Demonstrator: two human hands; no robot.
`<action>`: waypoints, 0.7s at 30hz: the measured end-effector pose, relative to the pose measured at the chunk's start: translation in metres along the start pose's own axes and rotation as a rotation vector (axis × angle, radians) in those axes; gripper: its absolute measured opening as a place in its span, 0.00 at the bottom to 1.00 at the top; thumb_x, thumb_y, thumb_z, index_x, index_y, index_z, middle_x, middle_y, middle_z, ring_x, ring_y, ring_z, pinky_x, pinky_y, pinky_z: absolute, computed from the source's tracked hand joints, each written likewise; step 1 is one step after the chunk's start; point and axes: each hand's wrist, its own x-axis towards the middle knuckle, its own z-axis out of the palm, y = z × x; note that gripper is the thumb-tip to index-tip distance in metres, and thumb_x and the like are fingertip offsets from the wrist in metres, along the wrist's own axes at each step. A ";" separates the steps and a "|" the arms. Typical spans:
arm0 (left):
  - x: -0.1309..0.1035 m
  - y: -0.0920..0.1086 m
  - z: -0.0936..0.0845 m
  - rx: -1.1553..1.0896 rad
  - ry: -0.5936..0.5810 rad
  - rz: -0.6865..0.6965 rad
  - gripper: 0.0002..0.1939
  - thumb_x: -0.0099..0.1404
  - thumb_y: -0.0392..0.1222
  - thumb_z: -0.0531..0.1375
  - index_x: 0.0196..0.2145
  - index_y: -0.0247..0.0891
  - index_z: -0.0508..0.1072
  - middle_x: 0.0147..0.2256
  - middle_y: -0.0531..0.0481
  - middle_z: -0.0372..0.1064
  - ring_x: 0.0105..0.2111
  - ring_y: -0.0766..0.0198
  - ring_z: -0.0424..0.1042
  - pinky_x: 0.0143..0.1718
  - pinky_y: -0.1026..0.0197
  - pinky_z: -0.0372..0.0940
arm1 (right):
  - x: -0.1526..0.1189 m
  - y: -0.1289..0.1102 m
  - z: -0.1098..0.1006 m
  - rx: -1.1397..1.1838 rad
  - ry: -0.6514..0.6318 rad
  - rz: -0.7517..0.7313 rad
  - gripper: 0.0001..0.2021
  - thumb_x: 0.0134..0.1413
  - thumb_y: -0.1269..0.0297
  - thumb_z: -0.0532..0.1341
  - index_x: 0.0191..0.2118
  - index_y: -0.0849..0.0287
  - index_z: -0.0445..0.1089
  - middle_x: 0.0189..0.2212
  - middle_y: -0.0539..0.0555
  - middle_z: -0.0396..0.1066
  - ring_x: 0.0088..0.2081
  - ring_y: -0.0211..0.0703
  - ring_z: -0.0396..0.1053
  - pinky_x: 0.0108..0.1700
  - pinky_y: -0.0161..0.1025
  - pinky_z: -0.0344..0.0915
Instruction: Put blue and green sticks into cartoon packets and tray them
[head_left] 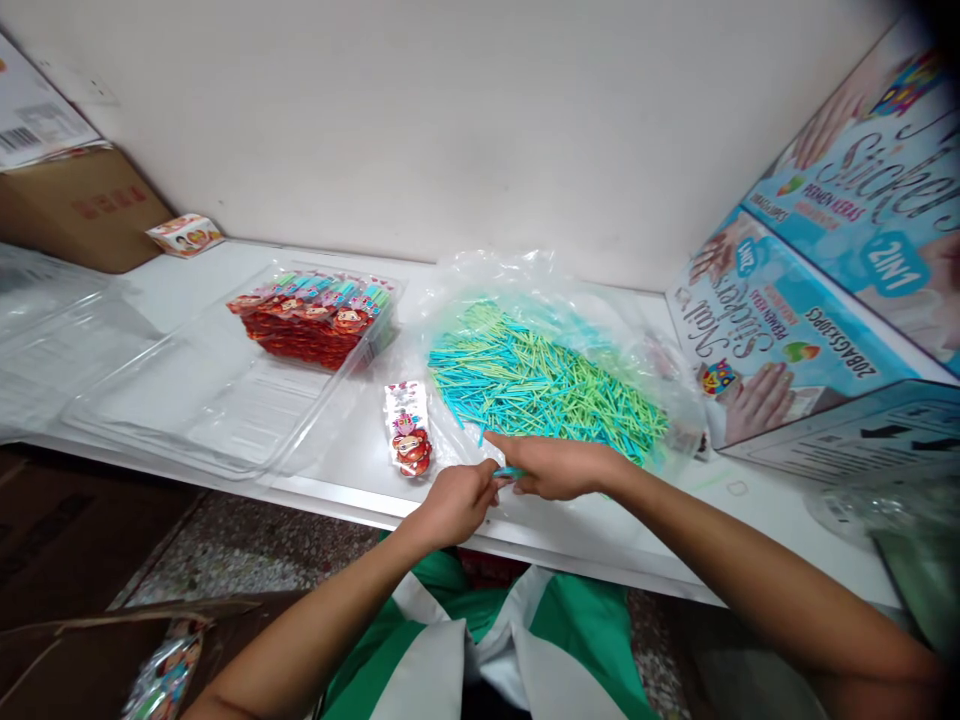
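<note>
My left hand (459, 503) and my right hand (561, 466) meet over the table's front edge. Between their closed fingers shows a small bundle of blue-green sticks (508, 473), pinched by both. Right behind them, a big heap of thin blue and green sticks (540, 378) lies on a clear plastic bag (495, 272). Left of the heap lies a small printed packet (409, 430) with a red cartoon figure, close to my left hand but apart from it.
A clear plastic tray (176, 420) at the left holds a row of red packets (311, 315). Printed "Nail Stickers" boxes (795, 330) stand at the right. A brown carton (82, 205) and a small box (186, 235) sit at the back left, near the wall.
</note>
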 end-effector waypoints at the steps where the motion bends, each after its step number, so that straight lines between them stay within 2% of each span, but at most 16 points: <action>1: 0.000 -0.001 0.002 -0.119 -0.010 -0.012 0.14 0.66 0.47 0.45 0.32 0.38 0.64 0.26 0.48 0.70 0.28 0.61 0.69 0.28 0.64 0.57 | 0.000 0.001 -0.005 0.036 -0.042 -0.023 0.36 0.42 0.62 0.64 0.59 0.57 0.53 0.44 0.58 0.70 0.40 0.47 0.69 0.34 0.34 0.60; 3: 0.000 -0.003 0.007 -0.367 -0.043 -0.036 0.15 0.65 0.49 0.45 0.30 0.37 0.63 0.26 0.48 0.70 0.26 0.64 0.68 0.28 0.65 0.59 | -0.001 0.003 -0.012 0.090 -0.110 -0.048 0.30 0.48 0.55 0.60 0.58 0.56 0.56 0.39 0.56 0.72 0.37 0.44 0.69 0.33 0.33 0.59; 4: 0.001 -0.004 0.010 -0.483 -0.073 -0.048 0.16 0.65 0.51 0.46 0.30 0.37 0.63 0.25 0.48 0.69 0.25 0.64 0.68 0.28 0.65 0.59 | 0.000 0.003 -0.012 0.106 -0.086 -0.045 0.26 0.52 0.53 0.56 0.56 0.56 0.58 0.36 0.55 0.73 0.34 0.43 0.69 0.32 0.33 0.59; 7: 0.004 -0.005 0.017 -0.758 -0.189 -0.103 0.18 0.61 0.56 0.50 0.30 0.35 0.63 0.26 0.48 0.69 0.23 0.66 0.67 0.27 0.65 0.60 | 0.005 0.001 -0.005 0.085 0.097 -0.017 0.18 0.59 0.55 0.48 0.47 0.57 0.66 0.30 0.54 0.72 0.31 0.41 0.67 0.31 0.34 0.56; 9: 0.006 -0.004 0.020 -0.861 -0.221 -0.142 0.20 0.58 0.57 0.53 0.31 0.34 0.64 0.28 0.48 0.69 0.23 0.67 0.68 0.26 0.65 0.61 | 0.012 -0.003 0.002 0.041 0.190 -0.013 0.16 0.60 0.57 0.48 0.44 0.57 0.68 0.30 0.54 0.72 0.31 0.41 0.67 0.31 0.34 0.56; 11: 0.009 -0.003 0.023 -0.953 -0.196 -0.177 0.20 0.56 0.56 0.57 0.31 0.33 0.66 0.29 0.47 0.69 0.23 0.66 0.69 0.27 0.64 0.61 | 0.019 -0.007 0.006 0.030 0.239 -0.024 0.15 0.59 0.58 0.49 0.42 0.58 0.68 0.30 0.55 0.72 0.31 0.41 0.67 0.32 0.34 0.56; 13: 0.010 -0.003 0.023 -1.040 -0.120 -0.211 0.20 0.55 0.55 0.59 0.31 0.32 0.67 0.28 0.47 0.69 0.23 0.66 0.69 0.27 0.64 0.61 | 0.024 -0.008 0.005 0.083 0.321 -0.023 0.15 0.59 0.57 0.49 0.42 0.59 0.68 0.30 0.54 0.71 0.32 0.41 0.67 0.33 0.35 0.57; 16: 0.010 -0.003 0.021 -1.112 0.011 -0.248 0.19 0.56 0.53 0.59 0.34 0.32 0.68 0.26 0.48 0.68 0.21 0.68 0.68 0.23 0.67 0.59 | 0.023 -0.003 0.004 0.340 0.462 0.062 0.18 0.59 0.53 0.48 0.44 0.58 0.65 0.32 0.53 0.70 0.29 0.37 0.66 0.32 0.34 0.59; 18: 0.008 -0.004 0.019 -1.133 0.056 -0.243 0.18 0.56 0.52 0.58 0.36 0.32 0.68 0.25 0.49 0.68 0.21 0.69 0.67 0.21 0.68 0.57 | 0.017 0.002 0.007 0.553 0.464 0.119 0.19 0.57 0.51 0.48 0.42 0.59 0.66 0.33 0.52 0.69 0.26 0.35 0.66 0.28 0.33 0.59; 21: 0.007 -0.003 0.017 -1.160 0.082 -0.209 0.17 0.57 0.50 0.59 0.37 0.34 0.66 0.25 0.50 0.68 0.20 0.70 0.66 0.21 0.69 0.57 | 0.008 0.009 0.015 0.739 0.390 0.138 0.15 0.52 0.53 0.55 0.33 0.61 0.68 0.26 0.50 0.67 0.23 0.33 0.64 0.24 0.30 0.57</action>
